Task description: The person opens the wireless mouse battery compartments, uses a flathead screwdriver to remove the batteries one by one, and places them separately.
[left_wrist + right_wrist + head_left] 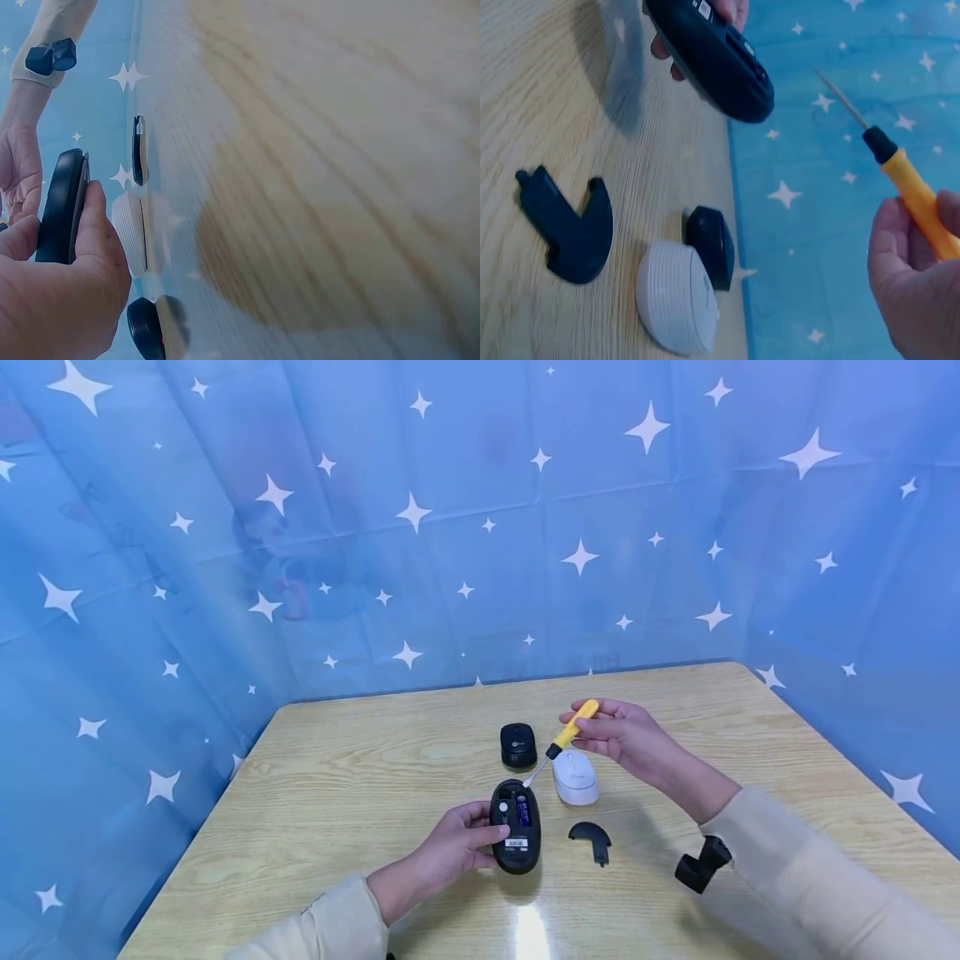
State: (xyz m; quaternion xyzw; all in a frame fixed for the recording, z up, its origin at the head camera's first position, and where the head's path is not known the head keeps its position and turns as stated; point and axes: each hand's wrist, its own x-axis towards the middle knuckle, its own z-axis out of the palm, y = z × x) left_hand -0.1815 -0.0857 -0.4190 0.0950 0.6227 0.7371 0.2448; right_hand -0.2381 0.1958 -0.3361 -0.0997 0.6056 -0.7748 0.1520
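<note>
My left hand grips a black computer mouse by its left side, underside turned up. In its open compartment lies a blue battery. My right hand holds a screwdriver with a yellow handle and black collar between thumb and fingers. In the head view its metal tip overlaps the upper end of the mouse; the right wrist view shows the tip apart from the mouse. A black curved battery cover lies on the table to the right of the mouse.
A white mouse stands on the wooden table, below the right hand. Behind it to the left is a second black mouse. A blue curtain with white stars hangs beyond the table's far edge.
</note>
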